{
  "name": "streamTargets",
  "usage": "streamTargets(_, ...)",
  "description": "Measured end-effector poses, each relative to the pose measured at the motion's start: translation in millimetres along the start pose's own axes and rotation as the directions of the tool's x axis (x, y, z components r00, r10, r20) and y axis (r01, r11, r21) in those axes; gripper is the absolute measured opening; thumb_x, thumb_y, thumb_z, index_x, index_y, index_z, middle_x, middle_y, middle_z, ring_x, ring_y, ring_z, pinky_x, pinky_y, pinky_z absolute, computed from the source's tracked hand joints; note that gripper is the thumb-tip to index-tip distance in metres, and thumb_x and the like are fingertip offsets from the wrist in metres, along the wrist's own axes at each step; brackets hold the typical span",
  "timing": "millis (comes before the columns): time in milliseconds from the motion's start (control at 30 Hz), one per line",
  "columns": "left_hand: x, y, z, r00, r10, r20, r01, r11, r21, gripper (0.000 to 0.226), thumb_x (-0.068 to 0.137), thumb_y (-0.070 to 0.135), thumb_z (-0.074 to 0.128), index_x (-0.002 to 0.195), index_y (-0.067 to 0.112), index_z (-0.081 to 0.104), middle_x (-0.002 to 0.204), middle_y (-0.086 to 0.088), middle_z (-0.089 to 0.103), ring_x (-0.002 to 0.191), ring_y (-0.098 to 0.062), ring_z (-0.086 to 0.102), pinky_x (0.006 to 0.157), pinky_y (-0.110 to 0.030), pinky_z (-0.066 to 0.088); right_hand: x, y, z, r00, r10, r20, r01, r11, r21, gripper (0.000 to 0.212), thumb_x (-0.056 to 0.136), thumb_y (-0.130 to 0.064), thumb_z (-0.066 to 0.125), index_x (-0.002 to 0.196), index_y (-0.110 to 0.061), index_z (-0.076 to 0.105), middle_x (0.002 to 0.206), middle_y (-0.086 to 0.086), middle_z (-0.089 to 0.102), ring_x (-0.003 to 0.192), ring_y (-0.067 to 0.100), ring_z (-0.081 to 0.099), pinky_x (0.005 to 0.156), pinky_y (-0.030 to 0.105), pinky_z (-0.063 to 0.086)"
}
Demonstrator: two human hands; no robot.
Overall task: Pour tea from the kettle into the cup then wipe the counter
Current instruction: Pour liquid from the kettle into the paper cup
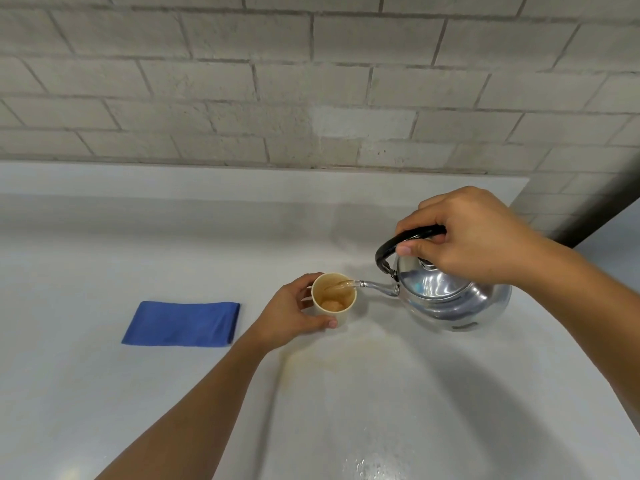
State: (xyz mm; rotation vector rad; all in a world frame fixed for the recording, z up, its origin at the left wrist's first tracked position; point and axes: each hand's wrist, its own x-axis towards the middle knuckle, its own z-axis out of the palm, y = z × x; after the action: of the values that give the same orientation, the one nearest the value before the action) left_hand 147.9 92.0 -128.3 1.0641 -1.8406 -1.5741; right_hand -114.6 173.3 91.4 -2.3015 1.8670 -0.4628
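A shiny steel kettle (pixel 446 299) with a black handle is tilted to the left, and my right hand (pixel 471 237) grips that handle from above. A thin stream of brown tea runs from its spout into a small beige paper cup (pixel 337 318) that stands on the white counter (pixel 104 393). My left hand (pixel 294 315) wraps the cup's left side, thumb in front. Brown tea lies in the bottom of the cup. A folded blue cloth (pixel 183 323) lies flat on the counter to the left of the cup.
A faint brownish stain (pixel 311 365) marks the counter just in front of the cup. Wet drops (pixel 370 462) glisten near the bottom edge. A pale brick wall (pixel 311 81) rises behind the counter, and a dark edge (pixel 602 209) bounds it at the right.
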Motion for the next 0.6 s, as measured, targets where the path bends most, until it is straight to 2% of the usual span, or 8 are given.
streamTargets(167, 0.5, -0.7, 1.4, 1.000, 0.013, -0.006, -0.013, 1.000, -0.010, 0.077, 0.065, 0.027, 0.100, 0.132, 0.037, 0.063, 0.128, 0.008, 0.074, 0.119, -0.015, 0.071, 0.096, -0.025, 0.058, 2.5, -0.7, 0.2, 0.999, -0.021, 0.024, 0.022, 0.999, -0.035, 0.009, 0.083, -0.040, 0.074, 0.091, -0.040, 0.078, 0.074, -0.015, 0.069, 0.069, 0.008, 0.059, 0.066, 0.037, 0.051)
streamTargets(433, 0.5, -1.0, 2.1, 1.000, 0.013, -0.014, -0.013, 1.000, -0.014, 0.077, 0.063, 0.031, 0.101, 0.129, 0.040, 0.063, 0.126, 0.010, 0.074, 0.118, -0.014, 0.071, 0.092, -0.022, 0.058, 4.5, 1.7, -4.1, 0.998, -0.026, 0.052, 0.030, 0.997, -0.076, 0.011, 0.083, -0.046, 0.071, 0.091, -0.042, 0.077, 0.070, -0.018, 0.066, 0.068, 0.006, 0.058, 0.062, 0.035, 0.050)
streamTargets(600, -0.6, -0.6, 3.2, 1.000, 0.011, -0.017, -0.011, 1.000, -0.020, 0.076, 0.063, 0.029, 0.101, 0.128, 0.043, 0.063, 0.125, 0.012, 0.073, 0.117, -0.011, 0.071, 0.089, -0.018, 0.057, 6.5, 3.8, -8.0, 0.998, -0.032, 0.055, 0.037, 0.995, -0.097, 0.012, 0.082, -0.048, 0.070, 0.091, -0.044, 0.077, 0.063, -0.022, 0.059, 0.065, -0.002, 0.054, 0.056, 0.027, 0.038)
